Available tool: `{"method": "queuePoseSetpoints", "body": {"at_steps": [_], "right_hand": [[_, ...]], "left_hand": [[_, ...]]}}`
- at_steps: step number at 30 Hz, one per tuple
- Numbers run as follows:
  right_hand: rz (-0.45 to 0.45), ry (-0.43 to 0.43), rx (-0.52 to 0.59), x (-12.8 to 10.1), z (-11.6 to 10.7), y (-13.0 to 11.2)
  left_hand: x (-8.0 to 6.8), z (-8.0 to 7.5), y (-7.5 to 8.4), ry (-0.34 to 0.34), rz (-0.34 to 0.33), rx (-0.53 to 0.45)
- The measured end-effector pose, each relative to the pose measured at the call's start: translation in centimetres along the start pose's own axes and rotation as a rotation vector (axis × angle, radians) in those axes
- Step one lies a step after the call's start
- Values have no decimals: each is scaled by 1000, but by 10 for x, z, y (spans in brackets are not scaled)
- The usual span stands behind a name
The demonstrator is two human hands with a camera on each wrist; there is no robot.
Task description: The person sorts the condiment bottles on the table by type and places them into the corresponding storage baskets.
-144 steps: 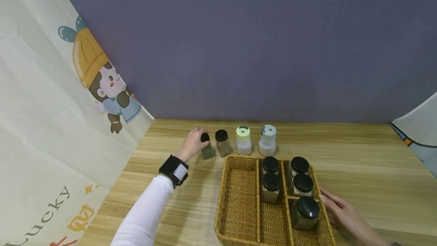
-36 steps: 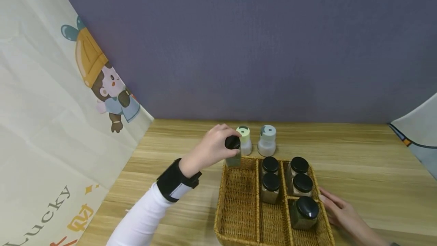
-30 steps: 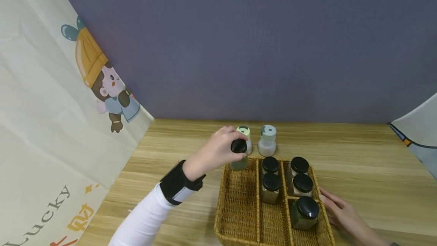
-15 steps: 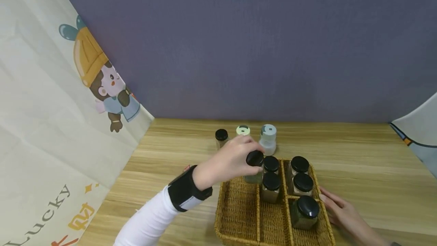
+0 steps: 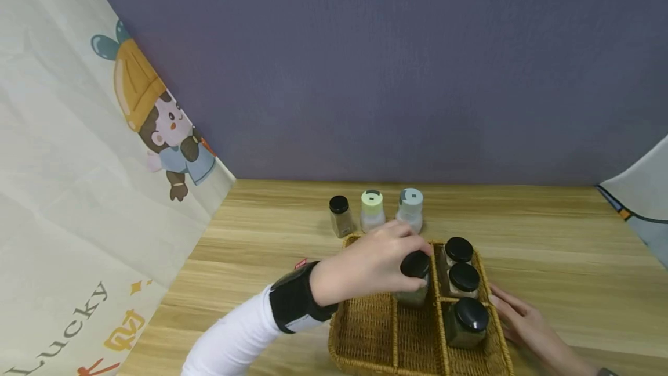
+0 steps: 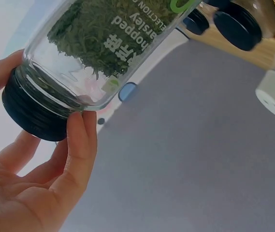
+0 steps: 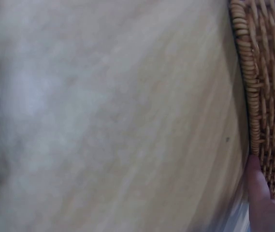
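Note:
My left hand point(image 5: 408, 255) grips a glass jar of green chopped parsley point(image 5: 412, 293) by its black lid point(image 5: 415, 264), above the middle compartment of a wicker basket point(image 5: 360, 329). In the left wrist view my fingers point(image 6: 81, 135) curl round the lid point(image 6: 28, 111) and the parsley jar point(image 6: 103, 48) fills the frame. The hand and jar hide the back of that compartment. My right hand point(image 5: 514, 318) lies flat on the table with straight fingers against the basket's right side; one fingertip point(image 7: 258, 188) touches the woven rim point(image 7: 251, 96).
Three black-lidded jars point(image 5: 464, 277) stand in the basket's right compartments. Behind the basket on the wooden table point(image 5: 563, 248) stand a small black-lidded jar point(image 5: 340, 214), a yellow-lidded shaker point(image 5: 372, 209) and a grey-lidded shaker point(image 5: 410, 205). Printed cloth point(image 5: 78, 202) hangs at the left.
My left hand picked the parsley jar up from the table behind the basket and carried it right and nearer, over the left compartment to the middle one. The right hand stayed put.

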State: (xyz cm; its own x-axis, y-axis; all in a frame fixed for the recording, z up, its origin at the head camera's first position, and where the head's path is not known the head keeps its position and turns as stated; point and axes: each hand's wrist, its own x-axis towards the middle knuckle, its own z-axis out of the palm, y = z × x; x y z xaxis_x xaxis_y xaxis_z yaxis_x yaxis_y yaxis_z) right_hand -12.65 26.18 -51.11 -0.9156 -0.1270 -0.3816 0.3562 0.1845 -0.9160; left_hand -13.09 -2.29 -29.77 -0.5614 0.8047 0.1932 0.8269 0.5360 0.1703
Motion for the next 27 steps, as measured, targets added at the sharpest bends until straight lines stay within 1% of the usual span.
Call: {"method": "queuePoseSetpoints", "body": {"at_steps": [3, 7, 11, 16, 20, 24, 27], "right_hand": [[18, 5, 6, 1, 0, -1], [14, 6, 2, 1, -1, -1], [25, 5, -5, 1, -1, -1], [16, -1, -26, 5, -5, 1], [8, -11, -20, 9, -9, 2], [5, -22, -5, 13, -11, 3], [0, -28, -6, 16, -14, 5]], "left_hand": [[3, 1, 4, -14, 27, 11], [6, 4, 8, -21, 78, 5], [8, 7, 14, -40, 115, 33], [13, 10, 21, -91, 137, 68], [19, 13, 27, -135, 149, 96], [24, 18, 32, -156, 165, 136], [28, 23, 36, -162, 193, 153]]}}
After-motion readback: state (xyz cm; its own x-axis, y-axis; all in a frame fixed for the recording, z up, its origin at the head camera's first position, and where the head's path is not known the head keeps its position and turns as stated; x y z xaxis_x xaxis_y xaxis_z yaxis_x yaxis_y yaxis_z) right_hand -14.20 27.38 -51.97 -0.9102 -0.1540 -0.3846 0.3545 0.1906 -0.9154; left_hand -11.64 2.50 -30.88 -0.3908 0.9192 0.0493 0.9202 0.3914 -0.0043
